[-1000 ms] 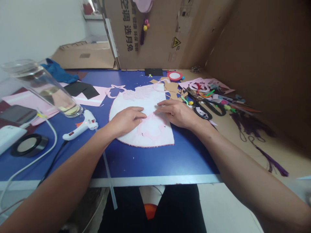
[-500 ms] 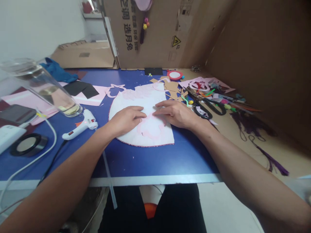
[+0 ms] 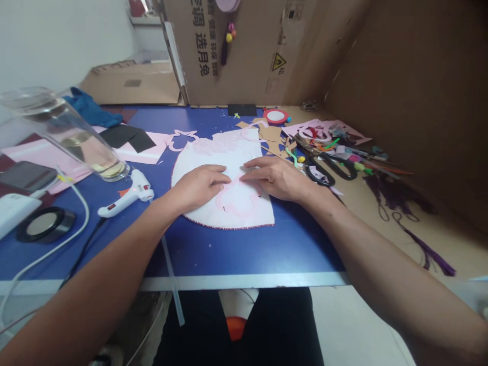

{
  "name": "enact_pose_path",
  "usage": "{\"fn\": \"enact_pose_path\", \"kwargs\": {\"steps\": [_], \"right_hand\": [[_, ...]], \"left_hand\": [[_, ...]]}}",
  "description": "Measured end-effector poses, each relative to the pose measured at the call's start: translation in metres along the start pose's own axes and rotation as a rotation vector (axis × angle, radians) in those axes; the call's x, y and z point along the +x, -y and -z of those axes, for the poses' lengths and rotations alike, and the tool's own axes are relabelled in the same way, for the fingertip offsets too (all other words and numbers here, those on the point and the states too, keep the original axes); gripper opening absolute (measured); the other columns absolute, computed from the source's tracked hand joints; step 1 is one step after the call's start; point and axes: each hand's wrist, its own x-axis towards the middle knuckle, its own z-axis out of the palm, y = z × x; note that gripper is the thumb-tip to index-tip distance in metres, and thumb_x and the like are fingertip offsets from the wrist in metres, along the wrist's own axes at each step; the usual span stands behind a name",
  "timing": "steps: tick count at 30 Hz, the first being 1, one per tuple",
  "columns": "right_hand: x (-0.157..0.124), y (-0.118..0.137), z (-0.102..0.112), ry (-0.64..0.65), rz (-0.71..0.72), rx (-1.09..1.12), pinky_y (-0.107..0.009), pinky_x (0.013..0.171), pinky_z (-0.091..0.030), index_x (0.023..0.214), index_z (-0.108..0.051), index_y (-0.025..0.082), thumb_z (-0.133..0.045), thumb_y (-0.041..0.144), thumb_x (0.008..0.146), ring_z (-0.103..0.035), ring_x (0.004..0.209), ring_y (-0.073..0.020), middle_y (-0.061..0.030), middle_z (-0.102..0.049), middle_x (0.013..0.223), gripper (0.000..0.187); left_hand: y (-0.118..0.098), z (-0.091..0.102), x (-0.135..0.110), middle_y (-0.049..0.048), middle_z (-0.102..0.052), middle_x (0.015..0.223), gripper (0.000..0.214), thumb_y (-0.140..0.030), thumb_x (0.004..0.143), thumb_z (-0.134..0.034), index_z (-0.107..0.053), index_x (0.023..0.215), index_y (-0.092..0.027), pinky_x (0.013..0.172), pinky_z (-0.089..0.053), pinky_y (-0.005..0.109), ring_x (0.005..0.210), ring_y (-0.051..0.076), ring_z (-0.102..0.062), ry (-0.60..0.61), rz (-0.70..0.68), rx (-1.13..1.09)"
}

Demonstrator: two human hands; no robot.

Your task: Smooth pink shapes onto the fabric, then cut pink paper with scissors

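Fingers of the left hand (image 3: 200, 189) and right hand (image 3: 276, 179) lie spread flat, gripping nothing, on the white paper sheet (image 3: 213, 160), whose long axis crosses the bench (image 3: 244, 254).

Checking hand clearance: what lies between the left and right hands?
Head view: between the left hand and right hand lies a pink paper shape on the curved white paper sheet, which both hands rest on.

Hot glue gun (image 3: 127, 198), black-handled scissors (image 3: 328, 169)

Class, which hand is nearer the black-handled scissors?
Right. The right hand lies flat on the white cutout, just left of the scissors. The left hand lies farther left on the cutout, with the right hand between it and them.
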Motion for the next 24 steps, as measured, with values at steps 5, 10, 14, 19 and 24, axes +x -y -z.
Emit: {"fn": "enact_pose_path", "kwargs": {"steps": [5,10,14,19,24], "right_hand": [[0.0003,0.0025,-0.0001,-0.001,0.008,-0.018,-0.044,0.100,-0.063,0.126,-0.090,0.026,-0.064,0.018,0.108,-0.079,0.118,-0.0308,-0.0141,-0.082,0.137,0.033],[0.0007,0.0023,-0.0002,0.014,0.023,0.003,-0.047,0.103,-0.062,0.130,-0.089,0.026,-0.063,0.019,0.110,-0.079,0.121,-0.0317,-0.0161,-0.081,0.140,0.033],[0.0007,0.0021,-0.0008,0.037,0.036,0.000,-0.048,0.107,-0.061,0.133,-0.087,0.026,-0.063,0.017,0.110,-0.077,0.126,-0.0319,-0.0162,-0.079,0.144,0.035],[0.0012,0.0041,-0.0039,0.043,0.054,-0.017,-0.049,0.109,-0.059,0.135,-0.086,0.028,-0.062,0.011,0.107,-0.076,0.128,-0.0317,-0.0142,-0.079,0.145,0.041],[0.0015,0.0050,-0.0062,0.057,0.061,-0.008,-0.050,0.108,-0.059,0.136,-0.085,0.024,-0.063,0.007,0.104,-0.075,0.129,-0.0341,-0.0172,-0.077,0.146,0.043]], "left_hand": [[-0.0017,0.0000,0.0005,0.0035,-0.067,0.165,0.041,-0.026,0.102,-0.058,-0.086,0.132,-0.031,0.131,-0.044,0.047,0.155,0.031,-0.060,0.009,0.017,-0.004],[-0.0016,0.0003,0.0001,0.0046,-0.067,0.165,0.042,-0.027,0.102,-0.058,-0.086,0.132,-0.030,0.132,-0.044,0.047,0.154,0.032,-0.060,0.007,0.005,0.014],[-0.0015,0.0002,-0.0001,0.0048,-0.067,0.165,0.042,-0.028,0.103,-0.057,-0.086,0.133,-0.029,0.131,-0.044,0.048,0.154,0.031,-0.061,0.002,-0.001,0.022],[-0.0023,0.0008,0.0008,0.0056,-0.067,0.165,0.042,-0.028,0.104,-0.057,-0.085,0.135,-0.029,0.132,-0.043,0.048,0.155,0.031,-0.060,0.013,-0.005,0.038],[-0.0027,0.0012,0.0016,0.0069,-0.067,0.165,0.041,-0.027,0.104,-0.058,-0.085,0.135,-0.028,0.131,-0.044,0.048,0.155,0.032,-0.060,0.020,-0.001,0.047]]}}
